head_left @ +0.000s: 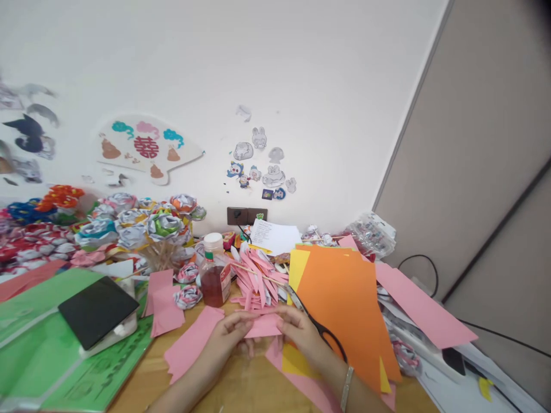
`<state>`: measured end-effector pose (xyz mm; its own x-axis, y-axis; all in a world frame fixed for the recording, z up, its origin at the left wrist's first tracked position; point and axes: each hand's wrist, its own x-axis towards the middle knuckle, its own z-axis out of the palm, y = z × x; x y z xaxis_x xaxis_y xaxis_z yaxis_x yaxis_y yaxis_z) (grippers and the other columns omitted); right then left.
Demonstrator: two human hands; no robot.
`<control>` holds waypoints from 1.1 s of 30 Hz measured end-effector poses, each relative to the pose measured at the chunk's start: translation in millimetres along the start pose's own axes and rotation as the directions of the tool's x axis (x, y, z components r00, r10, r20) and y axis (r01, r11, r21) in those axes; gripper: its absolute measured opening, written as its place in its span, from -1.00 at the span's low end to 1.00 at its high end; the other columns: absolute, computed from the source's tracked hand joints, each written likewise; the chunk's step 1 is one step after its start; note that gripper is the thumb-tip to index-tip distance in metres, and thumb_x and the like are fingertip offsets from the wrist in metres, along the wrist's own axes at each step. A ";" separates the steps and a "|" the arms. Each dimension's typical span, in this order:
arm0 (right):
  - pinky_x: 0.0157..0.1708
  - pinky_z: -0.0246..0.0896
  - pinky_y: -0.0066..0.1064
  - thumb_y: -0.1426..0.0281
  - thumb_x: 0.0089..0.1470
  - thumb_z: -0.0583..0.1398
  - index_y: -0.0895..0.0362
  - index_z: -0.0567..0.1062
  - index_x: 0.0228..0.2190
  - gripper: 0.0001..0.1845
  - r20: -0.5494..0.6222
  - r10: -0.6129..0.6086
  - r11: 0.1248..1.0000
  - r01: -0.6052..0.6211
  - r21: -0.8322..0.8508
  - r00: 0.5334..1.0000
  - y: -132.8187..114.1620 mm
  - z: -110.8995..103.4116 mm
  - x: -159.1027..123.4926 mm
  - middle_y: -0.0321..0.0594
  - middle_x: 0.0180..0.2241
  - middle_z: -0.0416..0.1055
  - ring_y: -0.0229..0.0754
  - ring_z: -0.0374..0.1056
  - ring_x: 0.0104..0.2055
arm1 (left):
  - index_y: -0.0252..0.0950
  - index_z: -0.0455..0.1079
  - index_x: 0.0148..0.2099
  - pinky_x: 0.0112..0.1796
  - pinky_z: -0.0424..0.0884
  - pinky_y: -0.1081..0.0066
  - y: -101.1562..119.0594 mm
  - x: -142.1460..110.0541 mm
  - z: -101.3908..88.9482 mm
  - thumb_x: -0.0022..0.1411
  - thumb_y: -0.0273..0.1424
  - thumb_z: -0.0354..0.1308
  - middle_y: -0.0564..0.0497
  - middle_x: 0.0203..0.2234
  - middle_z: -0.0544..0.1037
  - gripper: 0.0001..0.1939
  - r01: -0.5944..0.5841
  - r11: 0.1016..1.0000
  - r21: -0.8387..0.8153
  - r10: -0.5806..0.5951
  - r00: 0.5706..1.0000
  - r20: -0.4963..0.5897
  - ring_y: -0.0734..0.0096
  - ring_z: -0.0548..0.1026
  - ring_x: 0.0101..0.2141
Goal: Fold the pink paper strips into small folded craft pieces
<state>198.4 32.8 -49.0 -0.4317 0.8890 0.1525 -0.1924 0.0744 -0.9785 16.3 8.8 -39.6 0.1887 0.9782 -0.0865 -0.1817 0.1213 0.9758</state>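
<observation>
Between my two hands a small piece of pink paper (266, 326) is held above the wooden table. My left hand (235, 332) pinches its left end, and my right hand (299, 330) pinches its right end. The paper's upper edge looks bent over under the fingertips. Beneath my left forearm lie stacked pink paper sheets (193, 341). Black-handled scissors (321, 327) rest on orange paper (344, 298) just past my right hand. Behind the hands is a heap of folded pink strips (256, 275), beside a bottle of reddish-brown liquid (214, 281).
Paper roses (166, 225) crowd the back left. A black tablet-like panel (99, 311) stands on a green folder (38, 367). Two rolled paper flowers (187, 297) lie left of the bottle. A long pink sheet (426, 304) and cables are on the right, near a grey partition (482, 172).
</observation>
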 end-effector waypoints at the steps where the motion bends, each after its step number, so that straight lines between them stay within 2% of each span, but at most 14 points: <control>1: -0.46 0.16 -0.49 0.30 -0.11 0.22 0.13 0.45 -0.27 -0.70 -0.007 -0.004 1.000 0.004 -0.010 1.000 0.2 -0.5 0.0 -0.21 -0.32 0.40 -0.26 0.30 -0.38 | -0.31 0.39 -0.32 -0.66 0.28 0.49 -0.4 -0.2 -0.6 -0.06 -0.21 0.21 0.12 -0.71 0.47 -0.70 0.003 1.000 -0.005 -0.003 1.000 0.016 0.47 0.39 -0.72; 5: -0.56 0.15 -0.48 0.30 -0.11 0.21 0.15 0.48 -0.37 -0.78 -0.051 0.045 0.998 -0.048 -0.048 0.998 5.4 -0.3 1.8 -0.24 -0.42 0.39 -0.33 0.25 -0.58 | -0.32 0.38 -0.36 -0.64 0.30 0.48 -0.5 -1.7 -0.8 -0.07 -0.21 0.21 0.10 -0.68 0.49 -0.72 0.000 1.000 -0.020 0.000 1.000 0.028 0.45 0.41 -0.70; 8: -0.57 0.14 -0.49 0.34 -0.09 0.19 0.15 0.49 -0.41 -0.84 -0.074 0.018 0.993 -0.027 -0.116 0.997 5.2 2.8 2.0 -0.27 -0.50 0.36 -0.33 0.23 -0.60 | -0.32 0.37 -0.33 -0.60 0.33 0.46 0.4 -2.1 0.4 -0.05 -0.19 0.20 0.10 -0.70 0.47 -0.70 -0.030 1.000 0.006 0.030 0.999 0.025 0.42 0.43 -0.67; 13: -0.54 0.17 -0.47 0.26 -0.08 0.19 0.17 0.47 -0.44 -0.78 -0.032 0.004 0.994 -0.008 -0.110 0.999 -5.3 7.6 -1.3 -0.27 -0.51 0.34 -0.32 0.25 -0.58 | -0.33 0.37 -0.44 -0.58 0.31 0.46 3.8 -3.0 2.5 -0.05 -0.17 0.16 0.10 -0.75 0.46 -0.71 -0.089 0.973 0.215 0.099 0.995 -0.032 0.42 0.40 -0.69; 16: -0.55 0.14 -0.49 0.19 -0.07 0.18 0.16 0.42 -0.34 -0.70 -0.026 0.010 0.996 -0.012 -0.094 1.000 -4.1 7.6 -1.5 -0.29 -0.49 0.33 -0.34 0.22 -0.57 | -0.31 0.41 -0.36 -0.51 0.34 0.43 6.9 -4.7 3.3 -0.04 -0.20 0.15 0.06 -0.67 0.50 -0.73 -0.109 0.932 0.344 0.132 0.990 -0.043 0.36 0.44 -0.60; 18: -0.54 0.11 -0.51 0.20 -0.08 0.19 0.15 0.41 -0.34 -0.70 -0.015 0.008 0.993 -0.010 -0.121 1.000 1.0 6.4 -0.3 -0.31 -0.51 0.30 -0.34 0.21 -0.54 | -0.30 0.42 -0.29 -0.49 0.34 0.42 7.4 -5.0 3.7 -0.04 -0.23 0.13 0.03 -0.60 0.53 -0.72 -0.110 0.912 0.394 0.136 0.990 -0.039 0.34 0.45 -0.56; 22: -0.54 0.07 -0.53 0.23 -0.08 0.19 0.19 0.41 -0.46 -0.75 -0.005 0.004 0.971 -0.005 -0.239 1.000 8.9 2.9 2.6 -0.33 -0.55 0.27 -0.33 0.19 -0.52 | -0.33 0.40 -0.30 -0.52 0.32 0.45 4.0 -3.1 4.9 -0.04 -0.26 0.11 0.08 -0.66 0.49 -0.73 -0.074 0.931 0.357 0.088 0.996 -0.023 0.40 0.41 -0.60; 26: -0.54 0.10 -0.52 0.24 -0.02 0.14 0.18 0.40 -0.45 -0.76 0.024 0.025 0.962 -0.018 -0.272 0.999 4.7 0.6 2.7 -0.34 -0.56 0.26 -0.34 0.20 -0.55 | -0.35 0.37 -0.37 -0.52 0.31 0.45 2.4 -2.8 6.2 -0.04 -0.22 0.12 0.08 -0.69 0.48 -0.73 -0.036 0.960 0.277 0.040 0.999 -0.007 0.41 0.41 -0.62; 33: -0.52 0.06 -0.53 0.40 0.00 0.09 0.17 0.40 -0.47 -0.88 0.047 -0.045 0.914 0.060 -0.402 0.998 1.8 1.4 0.6 -0.34 -0.55 0.24 -0.34 0.18 -0.53 | -0.34 0.34 -0.44 -0.57 0.32 0.45 6.5 -7.3 14.3 -0.07 -0.19 0.13 0.09 -0.74 0.46 -0.71 -0.001 0.941 0.337 0.002 1.000 -0.004 0.43 0.40 -0.67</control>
<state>196.5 32.9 -50.4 -0.4640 0.8623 0.2028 0.1525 0.3033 -0.9406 27.6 0.0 -29.8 0.1848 0.9791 -0.0850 0.1540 0.0565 0.9864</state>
